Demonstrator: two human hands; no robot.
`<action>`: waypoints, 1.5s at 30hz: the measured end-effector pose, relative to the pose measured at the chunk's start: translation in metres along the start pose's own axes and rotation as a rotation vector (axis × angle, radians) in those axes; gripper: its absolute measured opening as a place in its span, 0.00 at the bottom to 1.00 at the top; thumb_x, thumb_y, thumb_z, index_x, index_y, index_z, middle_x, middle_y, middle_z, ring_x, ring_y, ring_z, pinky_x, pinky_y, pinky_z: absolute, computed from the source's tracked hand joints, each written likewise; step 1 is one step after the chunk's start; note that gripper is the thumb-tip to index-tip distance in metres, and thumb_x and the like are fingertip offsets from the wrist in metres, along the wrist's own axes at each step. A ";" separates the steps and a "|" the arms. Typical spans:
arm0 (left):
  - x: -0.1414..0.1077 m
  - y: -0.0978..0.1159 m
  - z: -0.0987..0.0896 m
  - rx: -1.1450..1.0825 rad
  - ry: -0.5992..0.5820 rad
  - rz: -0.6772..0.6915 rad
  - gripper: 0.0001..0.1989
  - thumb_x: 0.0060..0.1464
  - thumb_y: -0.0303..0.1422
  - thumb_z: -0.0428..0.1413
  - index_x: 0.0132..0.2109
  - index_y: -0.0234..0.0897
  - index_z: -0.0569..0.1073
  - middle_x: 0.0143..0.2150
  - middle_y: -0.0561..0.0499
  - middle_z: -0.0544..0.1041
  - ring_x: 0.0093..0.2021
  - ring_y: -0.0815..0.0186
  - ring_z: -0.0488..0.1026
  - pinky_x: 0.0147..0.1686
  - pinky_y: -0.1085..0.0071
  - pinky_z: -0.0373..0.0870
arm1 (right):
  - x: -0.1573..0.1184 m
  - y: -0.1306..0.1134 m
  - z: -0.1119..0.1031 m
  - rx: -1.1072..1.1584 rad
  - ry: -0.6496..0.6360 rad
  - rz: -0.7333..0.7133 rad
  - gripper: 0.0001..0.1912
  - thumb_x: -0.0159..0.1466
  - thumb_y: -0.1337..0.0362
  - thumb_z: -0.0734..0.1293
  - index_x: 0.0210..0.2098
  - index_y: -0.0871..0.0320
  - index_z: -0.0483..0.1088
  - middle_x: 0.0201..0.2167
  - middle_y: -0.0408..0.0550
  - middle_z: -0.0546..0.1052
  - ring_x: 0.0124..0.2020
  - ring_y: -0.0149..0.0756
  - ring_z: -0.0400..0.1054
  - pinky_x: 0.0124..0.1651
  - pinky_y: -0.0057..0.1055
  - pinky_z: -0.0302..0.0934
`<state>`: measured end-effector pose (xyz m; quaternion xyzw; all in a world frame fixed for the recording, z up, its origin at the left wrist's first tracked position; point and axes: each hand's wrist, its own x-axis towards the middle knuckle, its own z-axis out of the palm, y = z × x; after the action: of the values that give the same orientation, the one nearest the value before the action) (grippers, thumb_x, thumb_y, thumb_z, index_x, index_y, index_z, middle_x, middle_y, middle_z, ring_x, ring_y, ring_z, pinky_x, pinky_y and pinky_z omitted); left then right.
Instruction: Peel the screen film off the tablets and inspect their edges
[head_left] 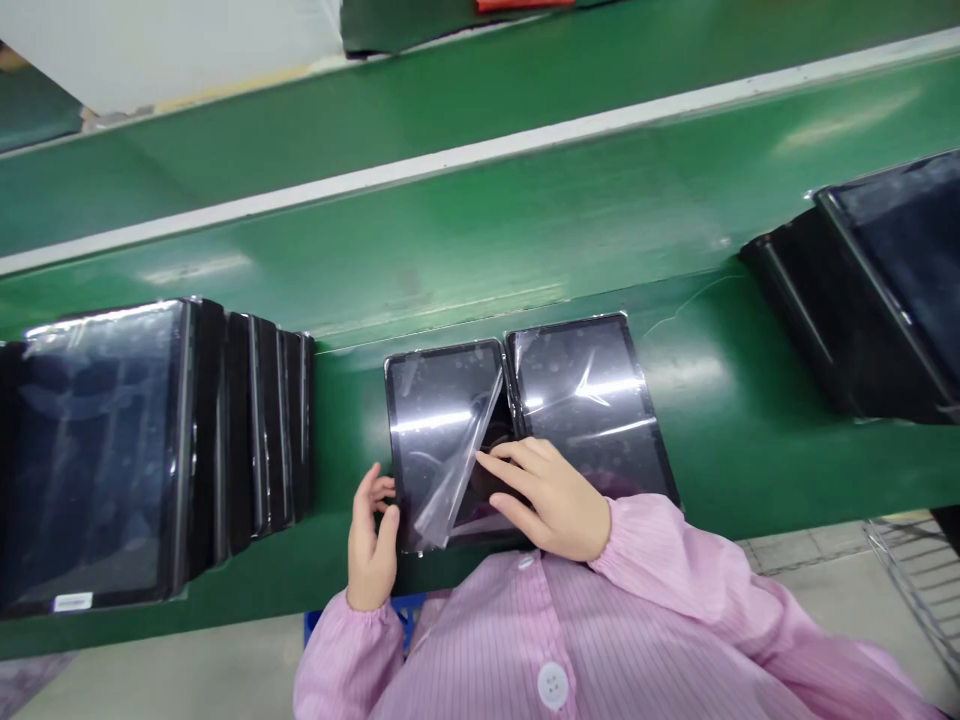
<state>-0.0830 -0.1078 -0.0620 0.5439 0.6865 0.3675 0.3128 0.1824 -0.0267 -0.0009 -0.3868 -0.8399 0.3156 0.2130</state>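
Two dark tablets lie side by side on the green bench, screens up. On the left tablet (pixel 429 400), a clear film (pixel 457 478) is partly lifted and folded over diagonally from the right side. My right hand (pixel 551 498) rests over that tablet's lower right part, fingers spread and pointing left, fingertips beside the fold. My left hand (pixel 373 540) is at the tablet's lower left edge, its fingers apart and partly curled, holding nothing. The right tablet (pixel 581 400) shows bright reflections, and its lower part is partly covered by my right hand and sleeve.
A leaning row of several tablets (pixel 105 450) stands at the left. Another stack of dark tablets (pixel 810 310) leans at the far right. A white strip (pixel 480 155) runs across the green surface behind. Below the bench at the right is a wire rack (pixel 919 580).
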 end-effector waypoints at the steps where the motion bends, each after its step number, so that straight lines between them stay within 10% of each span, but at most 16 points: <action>1: 0.004 0.002 -0.001 0.027 -0.027 -0.026 0.26 0.64 0.39 0.50 0.67 0.43 0.61 0.49 0.45 0.71 0.48 0.61 0.71 0.46 0.63 0.70 | 0.003 -0.004 0.001 0.072 0.012 0.063 0.21 0.71 0.59 0.59 0.56 0.66 0.71 0.47 0.59 0.77 0.45 0.45 0.72 0.47 0.43 0.66; 7: 0.016 0.014 -0.016 0.165 -0.267 -0.058 0.36 0.57 0.41 0.58 0.70 0.46 0.56 0.49 0.47 0.67 0.46 0.61 0.69 0.50 0.59 0.70 | 0.021 -0.011 -0.002 0.185 0.015 0.549 0.15 0.67 0.54 0.64 0.32 0.57 0.75 0.19 0.41 0.76 0.22 0.35 0.72 0.32 0.33 0.66; 14: 0.016 0.015 -0.023 0.166 -0.395 -0.072 0.44 0.55 0.41 0.60 0.72 0.53 0.46 0.51 0.48 0.63 0.48 0.61 0.68 0.55 0.57 0.69 | 0.029 -0.007 0.008 0.075 0.183 0.079 0.15 0.68 0.70 0.58 0.49 0.62 0.73 0.44 0.55 0.80 0.42 0.41 0.77 0.43 0.36 0.73; 21: 0.015 0.009 -0.024 0.169 -0.399 -0.064 0.42 0.56 0.40 0.60 0.72 0.54 0.48 0.56 0.47 0.63 0.53 0.58 0.69 0.56 0.55 0.69 | 0.033 -0.009 0.009 0.294 0.059 -0.336 0.17 0.65 0.76 0.58 0.47 0.61 0.75 0.41 0.51 0.82 0.39 0.37 0.77 0.41 0.35 0.72; 32: 0.015 0.012 -0.017 0.094 -0.375 -0.013 0.45 0.53 0.34 0.61 0.72 0.49 0.48 0.55 0.44 0.65 0.52 0.57 0.70 0.56 0.54 0.69 | 0.013 0.018 -0.037 0.544 -0.133 0.042 0.13 0.56 0.78 0.62 0.30 0.56 0.74 0.32 0.45 0.81 0.34 0.33 0.77 0.38 0.30 0.71; 39: 0.011 0.014 -0.009 0.035 -0.330 -0.002 0.48 0.49 0.29 0.60 0.73 0.47 0.47 0.58 0.42 0.62 0.60 0.53 0.65 0.61 0.51 0.64 | 0.011 0.017 -0.034 0.394 -0.133 0.071 0.31 0.61 0.67 0.69 0.63 0.46 0.63 0.33 0.41 0.81 0.33 0.37 0.78 0.41 0.35 0.74; 45: 0.005 0.014 -0.001 0.040 -0.273 -0.066 0.50 0.45 0.28 0.61 0.72 0.45 0.49 0.59 0.42 0.61 0.63 0.50 0.61 0.64 0.46 0.58 | 0.021 0.017 -0.041 0.410 -0.014 0.013 0.18 0.66 0.68 0.66 0.50 0.41 0.76 0.40 0.44 0.83 0.43 0.40 0.79 0.44 0.33 0.75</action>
<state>-0.0774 -0.1007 -0.0495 0.5721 0.6621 0.2659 0.4045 0.2028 0.0133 0.0182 -0.3385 -0.7571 0.4838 0.2795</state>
